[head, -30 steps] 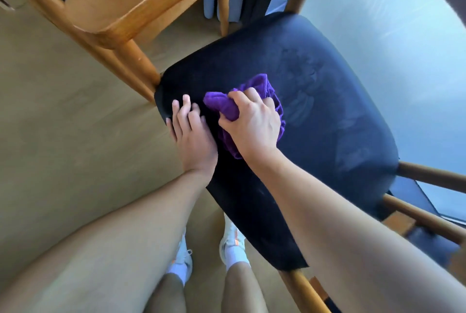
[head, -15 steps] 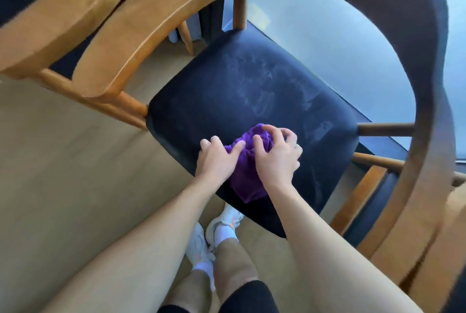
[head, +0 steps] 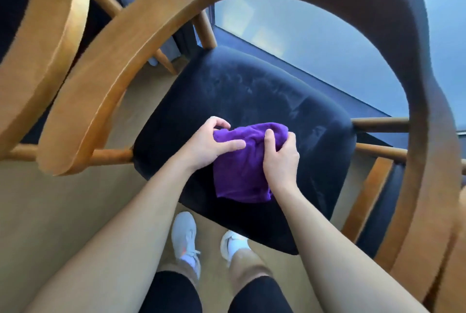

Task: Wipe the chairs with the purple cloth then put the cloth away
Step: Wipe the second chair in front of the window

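The purple cloth (head: 239, 169) lies bunched on the near part of a dark blue chair seat (head: 252, 95). My left hand (head: 209, 143) pinches the cloth's upper left edge between thumb and fingers. My right hand (head: 280, 158) grips its upper right part, thumb on top and fingers curled round the fabric. The cloth's lower half hangs flat toward the seat's front edge. The chair's curved wooden back and armrest (head: 141, 42) arc around the seat, above and to the right.
A second wooden chair's rail (head: 48, 37) stands close at the left. Wooden spindles (head: 378, 124) join seat and armrest on the right. A window and its dark sill (head: 327, 80) run behind the chair. My feet in white shoes (head: 184, 234) stand on the tan floor below the seat.
My left hand went from resting flat on the seat to pinching the cloth. Both hands now hold the cloth, which has spread out larger. The view pulled back, showing the chair's armrest.
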The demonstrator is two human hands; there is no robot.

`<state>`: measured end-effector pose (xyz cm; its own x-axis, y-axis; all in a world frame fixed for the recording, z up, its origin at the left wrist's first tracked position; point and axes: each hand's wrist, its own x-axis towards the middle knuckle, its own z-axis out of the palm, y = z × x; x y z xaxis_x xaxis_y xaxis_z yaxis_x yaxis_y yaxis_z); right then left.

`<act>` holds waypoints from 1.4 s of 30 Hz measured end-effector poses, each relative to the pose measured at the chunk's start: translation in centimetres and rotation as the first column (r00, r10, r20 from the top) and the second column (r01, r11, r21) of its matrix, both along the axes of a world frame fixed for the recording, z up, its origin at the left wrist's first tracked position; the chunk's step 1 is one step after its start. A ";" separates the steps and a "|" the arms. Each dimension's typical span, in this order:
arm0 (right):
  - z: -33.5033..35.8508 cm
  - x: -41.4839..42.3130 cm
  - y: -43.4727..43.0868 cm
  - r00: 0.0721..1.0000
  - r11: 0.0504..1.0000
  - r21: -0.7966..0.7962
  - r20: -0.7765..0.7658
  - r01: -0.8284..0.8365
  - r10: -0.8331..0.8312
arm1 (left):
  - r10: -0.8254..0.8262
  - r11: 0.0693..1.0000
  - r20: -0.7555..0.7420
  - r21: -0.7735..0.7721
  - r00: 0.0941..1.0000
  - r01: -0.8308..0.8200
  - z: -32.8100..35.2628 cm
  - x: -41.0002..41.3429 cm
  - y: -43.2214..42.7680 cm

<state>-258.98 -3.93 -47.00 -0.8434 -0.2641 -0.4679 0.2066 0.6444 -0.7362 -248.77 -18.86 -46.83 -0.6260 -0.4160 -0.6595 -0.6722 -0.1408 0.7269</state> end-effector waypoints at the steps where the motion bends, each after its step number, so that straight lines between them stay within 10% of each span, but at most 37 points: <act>1: -0.2 -0.4 -0.4 0.999 0.999 -0.006 -0.001 0.041 -0.041 | -0.109 0.994 0.032 -0.005 0.994 0.109 -0.1 -0.5 -0.9; 17: -2.2 -6.6 -8.8 0.846 0.928 -0.237 -0.391 0.287 -0.362 | -0.152 0.778 -0.427 -0.607 0.891 -0.159 -2.0 -13.5 -8.4; 22: -4.1 -6.5 -11.4 0.854 0.983 0.138 -0.520 0.118 -0.029 | -0.360 0.445 -0.073 -0.890 0.930 0.102 -5.4 -12.8 -7.3; 27: -6.0 -6.9 -13.5 0.861 0.873 0.487 -0.433 -0.026 0.267 | -0.402 0.353 -0.048 -0.929 0.914 0.107 -9.2 -12.3 -7.2; 42: -6.9 -6.0 -13.5 0.867 0.820 0.573 -0.403 -0.012 0.294 | -0.359 0.162 0.011 -0.984 0.933 0.074 -10.3 -12.5 -6.8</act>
<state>-265.02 -17.44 -53.94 -0.9611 -0.2349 -0.1455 -0.1961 0.9508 -0.2397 -261.27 -25.71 -57.09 -0.8470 -0.4484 0.2856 -0.3818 0.8869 0.2603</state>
